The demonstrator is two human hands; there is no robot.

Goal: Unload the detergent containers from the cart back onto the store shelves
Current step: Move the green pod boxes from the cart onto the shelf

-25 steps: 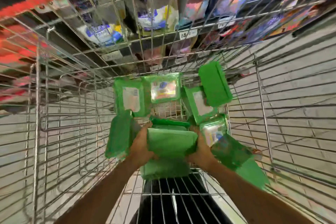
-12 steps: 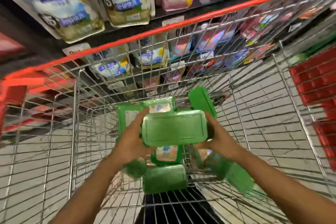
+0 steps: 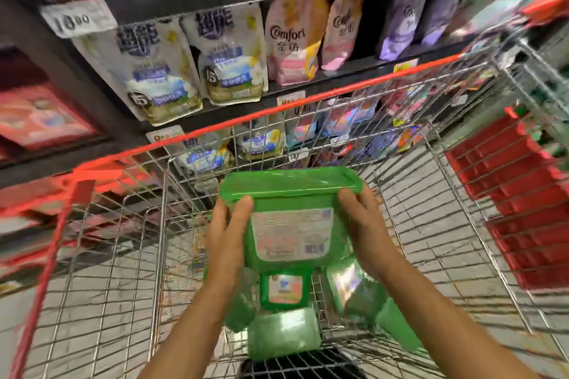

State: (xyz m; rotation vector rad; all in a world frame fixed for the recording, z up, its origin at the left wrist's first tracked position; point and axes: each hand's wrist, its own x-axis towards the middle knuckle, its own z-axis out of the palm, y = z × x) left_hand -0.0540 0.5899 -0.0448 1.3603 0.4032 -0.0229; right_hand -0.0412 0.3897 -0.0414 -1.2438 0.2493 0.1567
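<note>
Gripping a green detergent container (image 3: 289,224) by its two short sides, the left hand (image 3: 226,234) and the right hand (image 3: 366,231) hold it above the wire cart (image 3: 354,120), within the cart's red rim, with its lid tipped toward the cart's far end and its white barcode label facing the camera. Both hands curl round the tub's edges. More green containers (image 3: 284,288) lie on the cart's floor beneath it. Beyond the cart's far end stand dark store shelves (image 3: 191,6) stocked with white and pink pouches (image 3: 160,71). Right of the cart sit stacked red baskets (image 3: 523,203).
</note>
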